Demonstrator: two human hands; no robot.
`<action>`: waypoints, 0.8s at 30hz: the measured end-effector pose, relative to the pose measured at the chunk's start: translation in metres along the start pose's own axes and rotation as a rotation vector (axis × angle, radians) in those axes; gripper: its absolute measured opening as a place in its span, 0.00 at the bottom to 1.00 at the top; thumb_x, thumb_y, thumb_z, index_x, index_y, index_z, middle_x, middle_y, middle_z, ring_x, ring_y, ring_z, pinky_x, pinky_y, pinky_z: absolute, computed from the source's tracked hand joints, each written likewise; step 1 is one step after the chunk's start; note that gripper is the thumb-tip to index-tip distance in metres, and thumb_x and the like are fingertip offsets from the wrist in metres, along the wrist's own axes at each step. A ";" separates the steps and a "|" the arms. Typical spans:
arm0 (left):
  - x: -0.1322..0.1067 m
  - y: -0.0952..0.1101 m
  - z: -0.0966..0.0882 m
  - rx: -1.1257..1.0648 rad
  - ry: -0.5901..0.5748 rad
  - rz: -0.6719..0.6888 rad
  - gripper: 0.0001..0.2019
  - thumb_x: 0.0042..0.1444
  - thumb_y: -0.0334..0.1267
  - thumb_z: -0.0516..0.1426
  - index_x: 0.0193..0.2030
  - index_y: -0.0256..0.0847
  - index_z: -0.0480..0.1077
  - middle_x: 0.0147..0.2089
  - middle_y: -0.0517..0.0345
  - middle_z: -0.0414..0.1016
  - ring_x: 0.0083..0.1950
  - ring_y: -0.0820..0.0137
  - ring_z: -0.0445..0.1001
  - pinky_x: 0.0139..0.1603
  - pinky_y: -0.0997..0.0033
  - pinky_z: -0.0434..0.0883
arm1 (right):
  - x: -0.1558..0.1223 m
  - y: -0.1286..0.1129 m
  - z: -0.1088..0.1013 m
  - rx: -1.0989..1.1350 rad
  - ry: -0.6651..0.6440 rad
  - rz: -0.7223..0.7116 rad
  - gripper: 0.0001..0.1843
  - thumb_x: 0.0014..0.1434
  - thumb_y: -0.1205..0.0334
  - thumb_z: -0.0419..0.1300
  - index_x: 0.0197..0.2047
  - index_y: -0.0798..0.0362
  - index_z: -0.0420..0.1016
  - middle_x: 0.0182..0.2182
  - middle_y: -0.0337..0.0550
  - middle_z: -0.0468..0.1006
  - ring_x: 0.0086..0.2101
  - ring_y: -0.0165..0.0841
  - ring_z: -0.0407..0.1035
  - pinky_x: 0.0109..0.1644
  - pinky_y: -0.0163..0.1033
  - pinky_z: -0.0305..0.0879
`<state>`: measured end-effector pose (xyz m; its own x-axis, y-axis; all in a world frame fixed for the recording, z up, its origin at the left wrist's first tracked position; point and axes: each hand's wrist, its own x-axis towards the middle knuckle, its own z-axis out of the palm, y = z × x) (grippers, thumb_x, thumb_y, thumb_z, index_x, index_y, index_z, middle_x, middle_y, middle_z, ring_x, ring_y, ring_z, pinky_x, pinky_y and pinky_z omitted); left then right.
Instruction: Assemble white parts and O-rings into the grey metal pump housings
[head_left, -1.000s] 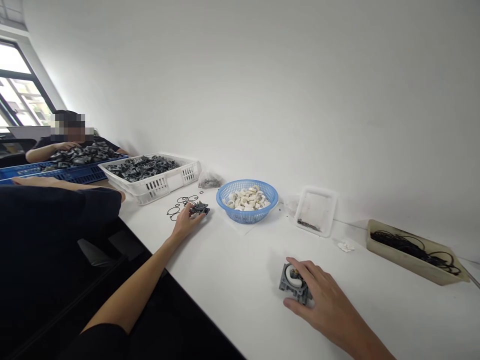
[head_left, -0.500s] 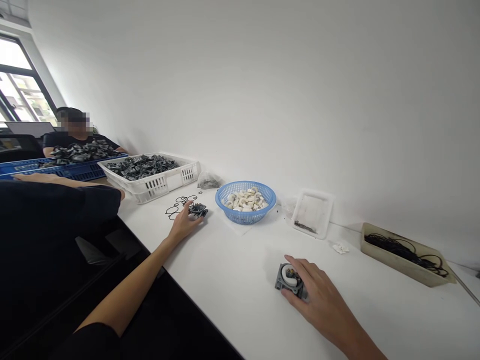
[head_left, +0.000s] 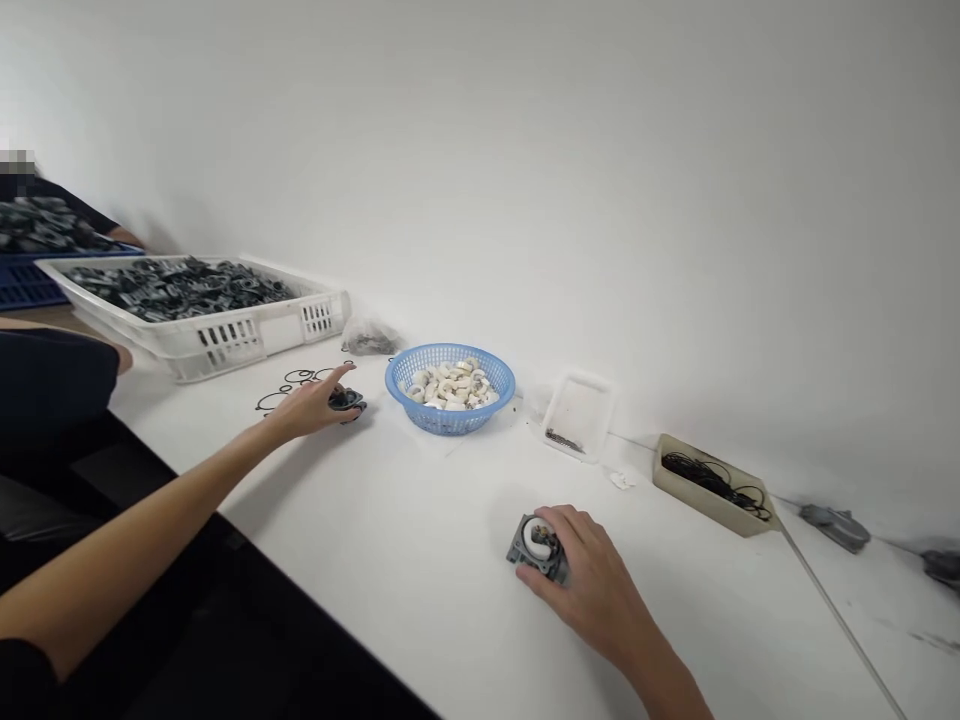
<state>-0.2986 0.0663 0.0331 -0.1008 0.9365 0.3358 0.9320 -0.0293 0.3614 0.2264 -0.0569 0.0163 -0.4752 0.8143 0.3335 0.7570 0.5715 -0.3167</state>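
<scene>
My right hand (head_left: 592, 585) rests on a small grey housing part (head_left: 534, 547) with a white insert, gripping it against the white table (head_left: 405, 520). My left hand (head_left: 311, 405) reaches far out and holds a small dark grey part (head_left: 348, 402) lying on the table beside several black O-rings (head_left: 289, 385). A blue basket (head_left: 450, 388) of white ring pieces stands just right of that hand.
A white crate (head_left: 195, 305) of dark parts sits at the far left, with a blue crate (head_left: 26, 285) and another person's arm behind it. A small white tray (head_left: 579, 415), a beige tray (head_left: 709, 485) of black rings, and a plastic bag (head_left: 367, 340) line the wall.
The view has swung to the right, so everything sits further left in the picture. My left hand's index finger has lifted over the dark part. My right hand stays on the housing.
</scene>
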 end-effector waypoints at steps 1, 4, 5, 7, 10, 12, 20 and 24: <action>0.000 -0.003 0.001 0.001 -0.017 0.020 0.47 0.51 0.62 0.64 0.75 0.50 0.58 0.56 0.46 0.80 0.56 0.45 0.79 0.54 0.55 0.71 | 0.000 0.000 0.001 -0.026 0.005 0.006 0.25 0.64 0.50 0.67 0.61 0.44 0.69 0.55 0.45 0.75 0.54 0.46 0.70 0.57 0.51 0.71; -0.005 -0.008 0.006 0.002 -0.027 0.040 0.43 0.53 0.61 0.63 0.73 0.49 0.61 0.63 0.45 0.76 0.62 0.46 0.75 0.58 0.56 0.71 | -0.002 -0.001 0.006 -0.072 0.058 0.055 0.28 0.59 0.49 0.70 0.60 0.43 0.71 0.56 0.45 0.74 0.56 0.49 0.69 0.59 0.53 0.69; -0.007 -0.008 0.008 0.002 -0.016 0.031 0.42 0.54 0.62 0.62 0.74 0.50 0.61 0.65 0.44 0.74 0.62 0.46 0.75 0.58 0.56 0.71 | -0.002 -0.001 0.007 -0.066 0.070 0.078 0.28 0.59 0.49 0.70 0.60 0.42 0.71 0.55 0.45 0.74 0.56 0.49 0.69 0.58 0.52 0.70; -0.014 -0.008 0.014 -0.001 0.017 -0.008 0.42 0.55 0.63 0.60 0.74 0.50 0.60 0.67 0.43 0.71 0.61 0.46 0.76 0.55 0.56 0.73 | -0.001 -0.003 0.007 -0.042 0.071 0.117 0.26 0.60 0.50 0.69 0.60 0.41 0.71 0.55 0.43 0.74 0.55 0.47 0.69 0.57 0.51 0.70; -0.024 -0.006 0.020 -0.015 0.061 -0.076 0.43 0.57 0.67 0.58 0.75 0.50 0.59 0.67 0.40 0.71 0.58 0.42 0.77 0.53 0.51 0.73 | 0.005 -0.010 -0.004 -0.046 -0.015 0.146 0.21 0.62 0.49 0.67 0.57 0.42 0.73 0.53 0.42 0.75 0.54 0.46 0.69 0.57 0.50 0.70; -0.029 -0.004 0.022 -0.017 0.073 -0.142 0.43 0.57 0.69 0.56 0.74 0.48 0.60 0.64 0.39 0.74 0.57 0.39 0.78 0.52 0.49 0.73 | 0.011 -0.017 -0.013 -0.078 -0.088 0.159 0.18 0.63 0.49 0.67 0.54 0.44 0.75 0.50 0.42 0.76 0.52 0.45 0.70 0.55 0.50 0.70; -0.027 -0.008 0.021 0.052 0.074 -0.252 0.45 0.53 0.78 0.50 0.70 0.52 0.62 0.59 0.46 0.79 0.57 0.41 0.78 0.52 0.48 0.76 | 0.028 -0.016 -0.048 -0.337 -0.180 0.201 0.22 0.52 0.49 0.77 0.44 0.48 0.77 0.42 0.41 0.80 0.45 0.42 0.71 0.53 0.45 0.65; -0.022 -0.023 0.031 0.039 0.028 -0.225 0.45 0.54 0.77 0.47 0.75 0.59 0.53 0.51 0.46 0.82 0.53 0.41 0.80 0.41 0.50 0.77 | 0.027 0.022 -0.081 -0.403 -0.209 0.307 0.21 0.53 0.45 0.75 0.42 0.49 0.79 0.41 0.43 0.80 0.47 0.44 0.71 0.52 0.44 0.64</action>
<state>-0.3070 0.0573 -0.0091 -0.3167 0.9078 0.2749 0.8975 0.1931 0.3964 0.2666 -0.0307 0.0896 -0.2533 0.9638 0.0828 0.9673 0.2536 0.0071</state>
